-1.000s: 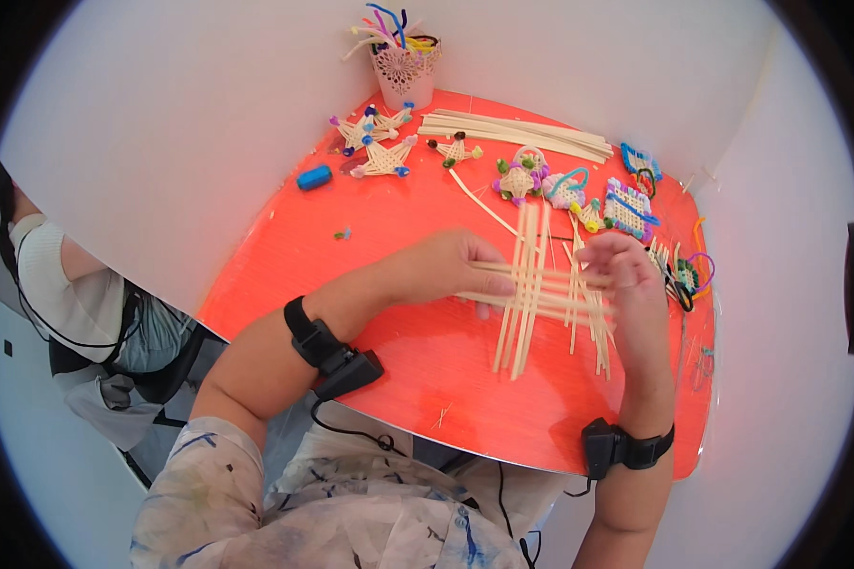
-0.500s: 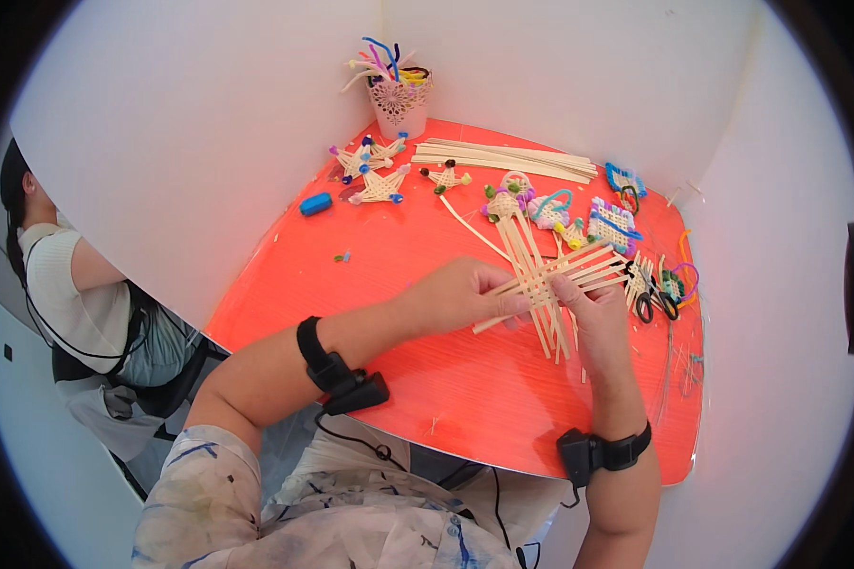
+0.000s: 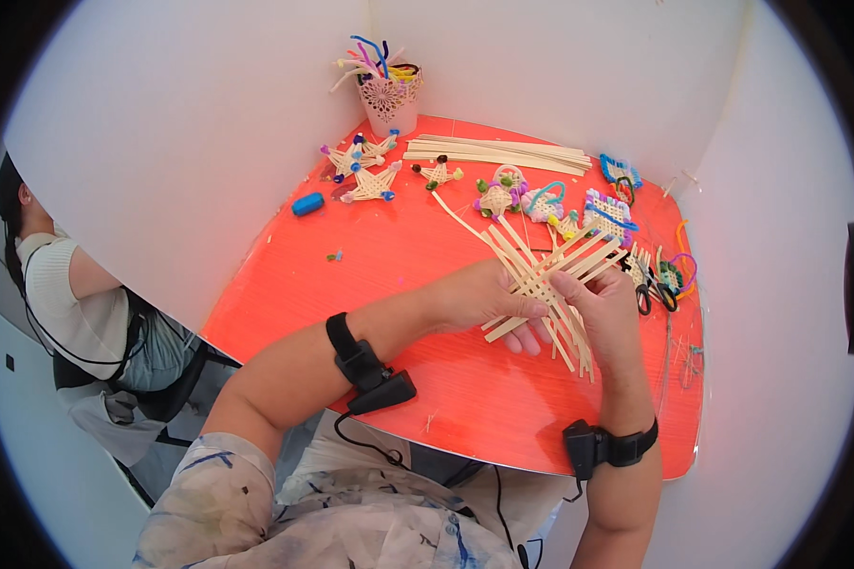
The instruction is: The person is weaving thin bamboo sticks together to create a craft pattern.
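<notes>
Between my two hands is a lattice of pale flat woven strips [image 3: 543,281], crossed at the middle with loose ends fanning out. My left hand [image 3: 491,296] grips its left side, thumb on top and fingers beneath. My right hand [image 3: 605,308] pinches the right side, the thumb pressing near the crossing. Just beyond the strips' far ends lie finished woven pieces: a star with purple and green tips [image 3: 496,197], a white piece with a teal loop [image 3: 546,204] and a square edged in white and purple [image 3: 609,216]. Black-handled scissors [image 3: 655,296] rest right of my right hand.
On the red table [image 3: 351,284] stands a pink pot of pipe cleaners [image 3: 389,100] at the far left. Nearby are woven stars [image 3: 374,182], a blue bundle [image 3: 307,205] and a stack of long strips [image 3: 498,155]. White partitions surround the table; another person [image 3: 76,284] sits beyond the left one.
The strip lattice has turned and shifted slightly right and nearer me. My left hand has moved right, its fingers now showing below the strips. Both hands keep hold of it.
</notes>
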Demonstrator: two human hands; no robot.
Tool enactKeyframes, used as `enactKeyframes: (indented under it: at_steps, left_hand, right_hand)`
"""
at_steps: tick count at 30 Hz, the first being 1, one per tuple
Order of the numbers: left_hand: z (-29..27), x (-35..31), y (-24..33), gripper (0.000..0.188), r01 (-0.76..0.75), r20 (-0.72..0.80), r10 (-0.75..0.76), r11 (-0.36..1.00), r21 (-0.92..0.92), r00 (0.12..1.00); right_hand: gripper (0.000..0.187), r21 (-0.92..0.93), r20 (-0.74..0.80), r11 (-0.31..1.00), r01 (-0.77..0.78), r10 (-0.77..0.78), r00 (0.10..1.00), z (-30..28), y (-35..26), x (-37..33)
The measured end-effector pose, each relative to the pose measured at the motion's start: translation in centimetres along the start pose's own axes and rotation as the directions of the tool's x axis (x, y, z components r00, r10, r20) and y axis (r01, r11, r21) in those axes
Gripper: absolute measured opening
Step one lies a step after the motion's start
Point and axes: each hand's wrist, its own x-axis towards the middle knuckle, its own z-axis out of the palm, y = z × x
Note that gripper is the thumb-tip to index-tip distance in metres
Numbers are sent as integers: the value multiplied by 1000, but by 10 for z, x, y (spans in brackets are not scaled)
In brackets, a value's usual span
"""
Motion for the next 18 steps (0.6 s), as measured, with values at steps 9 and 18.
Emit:
enactKeyframes:
  at_steps: [9,18]
  left_hand:
    - [-15,5,-14,24,-98,-30,100,992,80,995]
    - [-23,1,-13,20,-23,-72,27,998,63,997]
  right_hand:
    - [21,-151,53,987,-59,68,996,-13,6,5]
    - [23,-64,66,984,-166,170,983,-6,5,5]
